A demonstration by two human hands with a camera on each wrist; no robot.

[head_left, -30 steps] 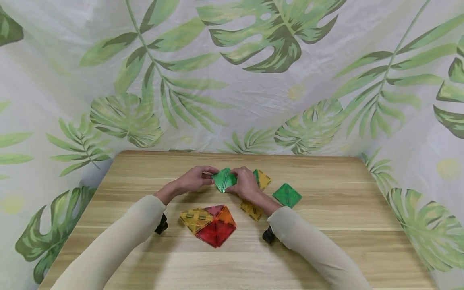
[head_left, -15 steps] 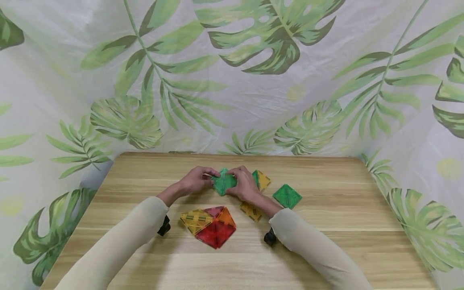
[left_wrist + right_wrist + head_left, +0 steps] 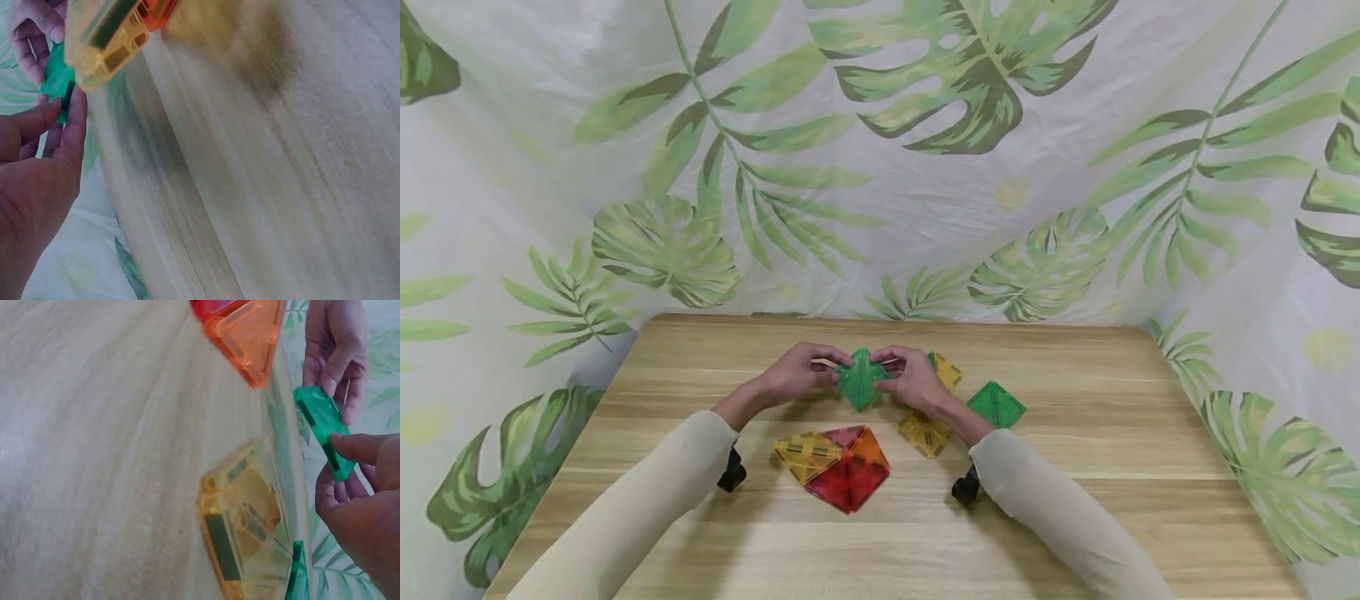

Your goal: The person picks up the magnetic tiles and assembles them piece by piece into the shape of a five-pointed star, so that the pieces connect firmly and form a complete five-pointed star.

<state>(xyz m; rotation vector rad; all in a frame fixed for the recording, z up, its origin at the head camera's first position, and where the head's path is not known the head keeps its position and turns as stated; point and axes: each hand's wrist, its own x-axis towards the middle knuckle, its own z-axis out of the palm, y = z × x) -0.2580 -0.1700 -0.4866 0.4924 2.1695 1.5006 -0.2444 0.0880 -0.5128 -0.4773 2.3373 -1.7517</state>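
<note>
Both hands hold a pair of green translucent magnetic tiles (image 3: 860, 382) near the back of the table, joined along a middle seam. My left hand (image 3: 797, 372) pinches the left corner between thumb and fingers. The opposite corner is pinched by my right hand (image 3: 917, 382). In the right wrist view the green tiles (image 3: 324, 428) appear thick-edged and raised off the wood. Closer to me lies a cluster of red, pink and orange tiles (image 3: 847, 479), with yellow tiles (image 3: 808, 454) against its left side.
Right of the cluster lie yellow tiles (image 3: 923, 433), partly under my right wrist. Another green tile pair (image 3: 996, 405) rests farther right. A yellow tile (image 3: 947, 371) with a green one beside it sits behind my right hand. A leaf-patterned cloth (image 3: 925, 208) hangs behind the table.
The green tiles have turned slightly, so their seam now stands nearly upright in the head view. My right hand has shifted a little to the right, its fingers nearer the corner.
</note>
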